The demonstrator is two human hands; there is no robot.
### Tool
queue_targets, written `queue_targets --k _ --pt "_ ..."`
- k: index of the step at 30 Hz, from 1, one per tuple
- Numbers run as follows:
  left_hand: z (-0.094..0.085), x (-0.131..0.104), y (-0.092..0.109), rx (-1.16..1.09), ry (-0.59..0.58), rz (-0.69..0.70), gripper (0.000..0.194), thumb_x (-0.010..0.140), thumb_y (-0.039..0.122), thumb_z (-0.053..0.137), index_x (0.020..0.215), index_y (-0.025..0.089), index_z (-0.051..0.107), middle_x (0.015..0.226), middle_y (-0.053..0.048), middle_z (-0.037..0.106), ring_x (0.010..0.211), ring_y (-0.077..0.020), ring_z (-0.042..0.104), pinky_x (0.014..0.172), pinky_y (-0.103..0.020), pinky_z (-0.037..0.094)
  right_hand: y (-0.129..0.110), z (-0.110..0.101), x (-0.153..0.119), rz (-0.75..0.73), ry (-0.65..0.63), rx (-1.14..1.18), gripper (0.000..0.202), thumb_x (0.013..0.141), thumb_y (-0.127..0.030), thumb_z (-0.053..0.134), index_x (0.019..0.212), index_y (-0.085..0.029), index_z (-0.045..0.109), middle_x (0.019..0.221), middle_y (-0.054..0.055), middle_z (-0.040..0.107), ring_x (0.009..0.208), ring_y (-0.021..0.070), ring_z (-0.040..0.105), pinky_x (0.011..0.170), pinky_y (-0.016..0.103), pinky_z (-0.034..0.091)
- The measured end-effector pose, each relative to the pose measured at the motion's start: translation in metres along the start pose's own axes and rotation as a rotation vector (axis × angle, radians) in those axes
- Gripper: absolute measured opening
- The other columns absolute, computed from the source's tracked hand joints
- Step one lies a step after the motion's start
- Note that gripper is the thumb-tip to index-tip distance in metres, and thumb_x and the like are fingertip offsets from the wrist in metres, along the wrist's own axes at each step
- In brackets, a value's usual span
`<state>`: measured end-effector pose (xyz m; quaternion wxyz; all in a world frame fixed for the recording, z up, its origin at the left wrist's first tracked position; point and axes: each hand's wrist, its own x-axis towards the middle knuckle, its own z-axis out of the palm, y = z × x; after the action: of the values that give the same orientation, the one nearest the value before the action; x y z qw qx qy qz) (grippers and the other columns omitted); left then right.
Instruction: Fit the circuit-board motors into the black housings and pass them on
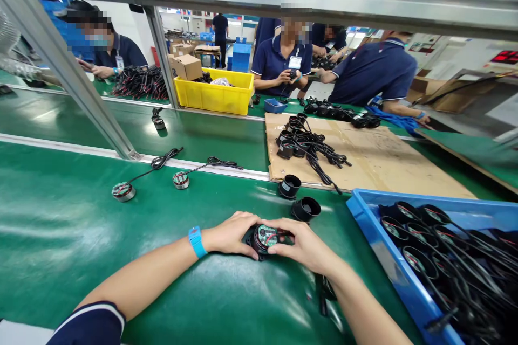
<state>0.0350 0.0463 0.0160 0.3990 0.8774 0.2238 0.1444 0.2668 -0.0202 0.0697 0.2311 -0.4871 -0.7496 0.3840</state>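
Through the head view, I see the black housing [254,240] at the near middle of the green table [60,226], circuit board [267,235] facing up, axis roughly upright. My left hand's [237,234] grip clamps the housing; my right hand's [303,245] pinches the board's edge. Table stretches leftward; the blue tray's [378,248] wall bounds the right. Fingers hide the housing's sides.

Bright light throws pale glare across the green tabletop [60,237]
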Motion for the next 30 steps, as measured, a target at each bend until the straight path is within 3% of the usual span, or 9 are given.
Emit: queue_targets --k 3,6,8,10,14,18,23,28,30 --pt "0.017 -0.003 0.006 -0.056 0.190 -0.039 0.098 0.058 0.060 0.091 0.137 0.021 0.048 0.138 -0.014 0.057 0.126 -0.0357 0.055 0.108 -0.048 0.041 0.003 0.007 -0.004 -0.002 0.038 -0.041 0.055 0.084 -0.047 0.076 0.134 -0.028 0.063 0.123 0.006 0.069 0.109 0.0215 0.066 0.096 0.034 0.052" --pt "0.027 -0.007 0.014 -0.127 0.327 -0.113 0.082 0.065 0.054 0.089 0.131 0.021 0.052 0.130 -0.012 0.063 0.119 -0.0320 0.061 0.103 -0.044 0.048 0.004 0.016 -0.012 0.012 0.104 -0.143 0.082 0.069 -0.050 0.087 0.143 -0.035 0.054 0.124 0.004 0.066 0.112 0.0217 0.064 0.100 0.035 0.050" --pt "0.022 -0.010 0.018 -0.138 0.328 -0.137 0.067 0.072 0.050 0.085 0.126 0.022 0.057 0.125 -0.009 0.067 0.114 -0.0294 0.065 0.099 -0.042 0.052 0.006 0.023 -0.021 0.041 0.165 -0.216 0.108 0.060 -0.044 0.093 0.153 -0.036 0.039 0.133 0.005 0.061 0.120 0.0230 0.060 0.105 0.036 0.048" --pt "0.010 -0.014 0.020 -0.105 0.354 -0.145 0.065 0.074 0.049 0.084 0.128 0.023 0.057 0.128 -0.008 0.067 0.120 -0.0308 0.063 0.104 -0.044 0.051 0.010 0.029 -0.033 0.090 0.252 -0.283 0.118 0.061 -0.033 0.093 0.158 -0.034 0.027 0.145 0.008 0.053 0.131 0.0264 0.052 0.113 0.042 0.042" --pt "-0.016 -0.022 0.018 0.009 0.390 -0.123 0.064 0.081 0.047 0.078 0.136 0.026 0.053 0.142 -0.007 0.060 0.146 -0.0348 0.040 0.120 -0.052 0.036 0.022 0.036 -0.056 0.182 0.388 -0.362 0.079 0.081 -0.015 0.068 0.153 -0.027 0.040 0.135 0.012 0.061 0.123 0.0302 0.059 0.107 0.053 0.047" --pt "-0.021 -0.027 0.013 0.016 0.225 -0.185 0.062 0.081 0.047 0.078 0.135 0.025 0.056 0.142 -0.009 0.061 0.145 -0.0380 0.042 0.118 -0.056 0.039 0.021 0.036 -0.074 0.196 0.522 -0.330 0.058 0.096 -0.013 0.037 0.154 -0.020 0.034 0.114 0.009 0.071 0.097 0.0182 0.071 0.088 0.034 0.059" --pt "-0.020 -0.034 0.025 0.000 0.407 -0.110 0.068 0.083 0.046 0.076 0.143 0.027 0.050 0.144 -0.007 0.060 0.146 -0.0348 0.040 0.123 -0.053 0.031 0.002 0.034 -0.090 0.050 0.722 -0.385 0.055 0.100 -0.023 0.047 0.153 -0.026 0.033 0.129 0.008 0.068 0.110 0.0177 0.070 0.094 0.028 0.057" --pt "-0.016 -0.031 0.026 -0.010 0.182 -0.148 0.064 0.078 0.047 0.080 0.135 0.027 0.058 0.138 -0.008 0.065 0.141 -0.0387 0.046 0.117 -0.056 0.039 0.003 0.038 -0.085 0.030 0.690 -0.364 0.050 0.102 -0.025 0.044 0.151 -0.022 0.039 0.123 0.010 0.071 0.101 0.0178 0.074 0.086 0.027 0.061" --pt "-0.015 -0.031 0.023 -0.001 0.243 -0.152 0.065 0.079 0.047 0.079 0.137 0.028 0.056 0.141 -0.007 0.062 0.145 -0.0385 0.041 0.120 -0.057 0.035 0.006 0.039 -0.082 0.023 0.711 -0.373 0.050 0.101 -0.026 0.045 0.151 -0.023 0.039 0.124 0.010 0.071 0.102 0.0178 0.074 0.086 0.027 0.061"
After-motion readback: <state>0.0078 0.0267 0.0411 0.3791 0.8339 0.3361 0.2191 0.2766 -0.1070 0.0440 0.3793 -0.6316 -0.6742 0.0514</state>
